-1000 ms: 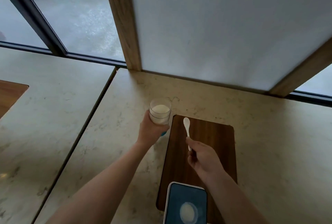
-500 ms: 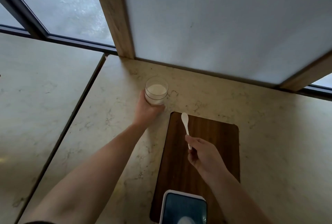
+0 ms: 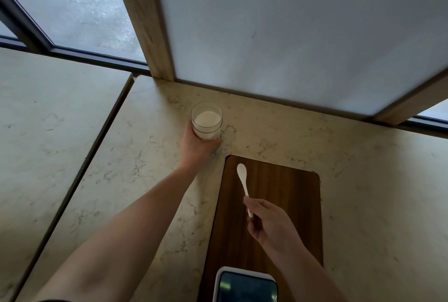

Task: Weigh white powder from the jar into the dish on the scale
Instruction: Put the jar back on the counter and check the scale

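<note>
Jar [image 3: 206, 121] left-behind board [image 3: 278, 204]; scale [image 3: 244, 286] seemingly on board's near end.

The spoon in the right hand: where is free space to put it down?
The spoon could go on the bare wooden board right of the right hand, or the marble counter past the board's right edge. Crowded: the scale at the board's near end.

1. Both my forearms are bare from wrist to elbow; no sleeve covers them.
2. My left hand [image 3: 197, 143] wears no glove, ring or watch that shows.
3. My right hand [image 3: 270, 223] is likewise bare, wrist unadorned.
4. A dark sliver, perhaps clothing, shows by my left elbow; I cannot tell.
</note>
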